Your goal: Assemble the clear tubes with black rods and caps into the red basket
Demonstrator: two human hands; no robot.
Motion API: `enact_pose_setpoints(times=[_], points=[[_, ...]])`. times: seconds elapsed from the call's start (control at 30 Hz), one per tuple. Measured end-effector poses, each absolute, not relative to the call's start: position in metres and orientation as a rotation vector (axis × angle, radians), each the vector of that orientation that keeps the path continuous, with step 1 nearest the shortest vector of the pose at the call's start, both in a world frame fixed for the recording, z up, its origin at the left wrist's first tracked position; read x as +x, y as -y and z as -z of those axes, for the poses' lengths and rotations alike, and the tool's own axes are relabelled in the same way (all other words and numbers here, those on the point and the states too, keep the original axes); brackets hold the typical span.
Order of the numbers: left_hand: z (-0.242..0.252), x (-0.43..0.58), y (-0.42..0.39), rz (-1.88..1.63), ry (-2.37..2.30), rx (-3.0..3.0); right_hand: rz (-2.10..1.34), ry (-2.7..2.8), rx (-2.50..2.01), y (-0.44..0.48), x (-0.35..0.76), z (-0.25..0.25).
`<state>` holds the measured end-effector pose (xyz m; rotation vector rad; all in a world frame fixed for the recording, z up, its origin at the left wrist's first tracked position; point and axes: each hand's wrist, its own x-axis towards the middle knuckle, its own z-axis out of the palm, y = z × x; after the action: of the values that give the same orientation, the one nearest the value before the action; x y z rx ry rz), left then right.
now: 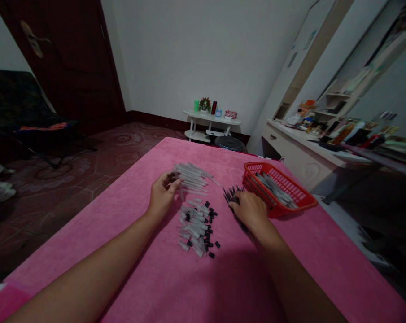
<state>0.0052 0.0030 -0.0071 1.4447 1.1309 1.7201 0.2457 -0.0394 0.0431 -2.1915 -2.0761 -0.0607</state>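
A pink cloth (176, 278) covers the table. My left hand (162, 194) rests on it with fingers curled at the near end of a pile of clear plastic tubes (192, 177). My right hand (249, 210) lies palm down on a bundle of thin black sticks (230, 194), fingers closed over them. Between my hands sits a heap of small clear caps and black end pieces (198, 226). A red plastic basket (292, 188) right of my right hand holds several assembled grey pens.
A white dresser (300, 157) with bottles and a mirror stands to the right. A small white shelf (209, 123) is against the far wall, a round dark stool beside it. A dark chair (24, 116) and a door are at left.
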Motion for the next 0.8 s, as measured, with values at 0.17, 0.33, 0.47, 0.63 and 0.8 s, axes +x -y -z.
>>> enact_pose_setpoints(times=[0.17, 0.33, 0.47, 0.63, 0.8], points=[[0.011, 0.005, -0.008, -1.679, -0.979, 1.019, 0.016, 2.128, -2.356, 0.036, 0.256, -0.044], [0.010, 0.007, -0.005, -1.643, -0.868, 0.861, -0.016, 2.142, -2.393, 0.036, 0.249, -0.044], [0.007, 0.009, 0.000, -1.576, -0.747, 0.803, -0.074, 2.114, -2.380, 0.037, 0.252, -0.048], [0.006, 0.009, -0.001, -1.564, -0.755, 0.742, -0.104, 2.142, -2.149, 0.042, 0.251, -0.061], [0.007, 0.008, -0.002, -1.524, -0.749, 0.683, -0.435, 2.207, -1.651, 0.051, 0.235, -0.067]])
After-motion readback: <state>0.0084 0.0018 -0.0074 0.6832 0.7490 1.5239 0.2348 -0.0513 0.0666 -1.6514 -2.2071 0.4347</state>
